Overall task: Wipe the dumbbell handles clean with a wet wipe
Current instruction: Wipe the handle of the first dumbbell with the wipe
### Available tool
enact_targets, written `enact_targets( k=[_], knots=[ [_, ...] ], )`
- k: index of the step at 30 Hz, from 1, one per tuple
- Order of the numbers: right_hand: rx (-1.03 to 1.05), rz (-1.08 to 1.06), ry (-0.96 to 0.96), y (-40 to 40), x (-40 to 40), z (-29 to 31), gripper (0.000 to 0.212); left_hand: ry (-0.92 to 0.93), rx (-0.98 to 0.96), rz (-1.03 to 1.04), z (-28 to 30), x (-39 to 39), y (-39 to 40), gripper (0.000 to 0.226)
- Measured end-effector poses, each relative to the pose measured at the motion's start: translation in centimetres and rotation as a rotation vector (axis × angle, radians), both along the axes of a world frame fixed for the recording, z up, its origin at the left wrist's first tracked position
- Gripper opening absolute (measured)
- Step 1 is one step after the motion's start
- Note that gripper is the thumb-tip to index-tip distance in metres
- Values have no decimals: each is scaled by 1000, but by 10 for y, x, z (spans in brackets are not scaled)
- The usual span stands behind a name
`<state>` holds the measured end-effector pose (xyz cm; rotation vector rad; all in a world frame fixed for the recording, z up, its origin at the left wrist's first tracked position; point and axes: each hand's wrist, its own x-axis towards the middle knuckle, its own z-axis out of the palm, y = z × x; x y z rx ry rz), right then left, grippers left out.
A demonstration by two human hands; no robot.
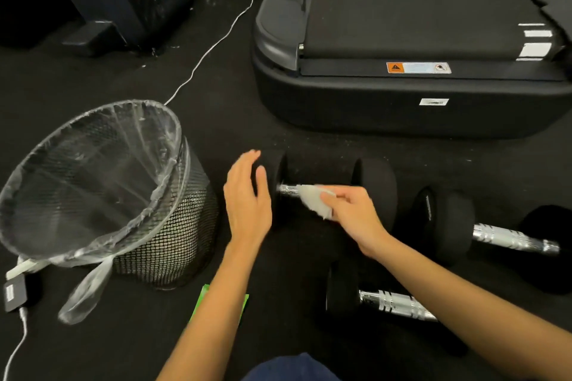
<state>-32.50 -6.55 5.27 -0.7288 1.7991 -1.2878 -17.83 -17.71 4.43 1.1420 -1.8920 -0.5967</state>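
A white wet wipe [312,199] is pinched in the right hand [353,219] and laid over the chrome handle [289,189] of the far dumbbell [376,187], near mid-floor. The left hand [247,201] is held spread, fingers straight, against the left weight head [275,167]; actual contact cannot be told. Two more dumbbells are seen: one at right [513,238], one near [393,303], both with handles bare. A lined mesh waste bin [173,226] stands just left of the left hand, tilted. A treadmill [402,40] rear edge sits beyond the far dumbbell, with a strip of dark floor [216,120] left open between. A green packet [201,303] is partly hidden under the left forearm. A white cable [216,40] runs far-left.
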Motion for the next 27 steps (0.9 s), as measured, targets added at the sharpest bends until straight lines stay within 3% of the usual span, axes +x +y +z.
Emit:
enact_targets(
  k=[3,7,11,15,20,23,27],
  knots=[
    [10,118,586,-31,-8,0,34,-280,-42,-126,-8,-19,-27,42],
    [77,400,1023,-66,3,-25,43,-551,-142,-146,-31,-23,-33,53],
    [87,659,1356,-48,12,-60,62,-578,-199,-123,-35,-22,-33,52],
    [63,568,1259,-49,0,-59,65,-590,-226,-101,-39,-23,-32,51],
    [39,646,1215,-55,2,-59,63,-585,-217,-84,-39,-23,-32,51],
    [94,508,1087,-61,-8,-54,56,-571,-214,-73,-39,-24,-30,51],
    [30,605,1099,-67,3,-57,59,-570,-217,-70,-38,-23,-30,51]
  ],
)
